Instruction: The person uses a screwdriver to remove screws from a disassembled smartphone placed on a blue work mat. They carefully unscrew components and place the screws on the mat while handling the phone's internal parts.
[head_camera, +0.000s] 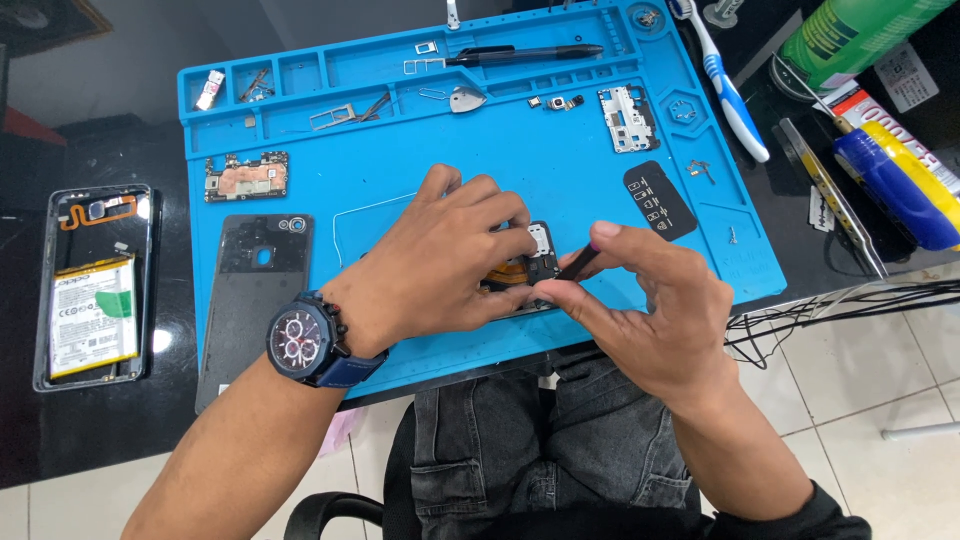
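Observation:
My left hand (440, 260), with a dark wristwatch (305, 340) on its wrist, presses down on a small phone part (538, 252) with a black frame and an orange flex strip, at the front middle of the blue work mat (400, 130). My right hand (650, 300) pinches a thin black tool (578, 262) between thumb and forefinger, its tip against the right edge of that part. Most of the part is hidden under my fingers.
On the mat lie a circuit board (246, 176), a dark back cover (255, 285), a black pen-like tool (525, 54), a metal shield (628, 118), a black label plate (659, 199) and small screws. An opened phone body with battery (95, 285) lies left; toothbrush (722, 80), tubes and wires right.

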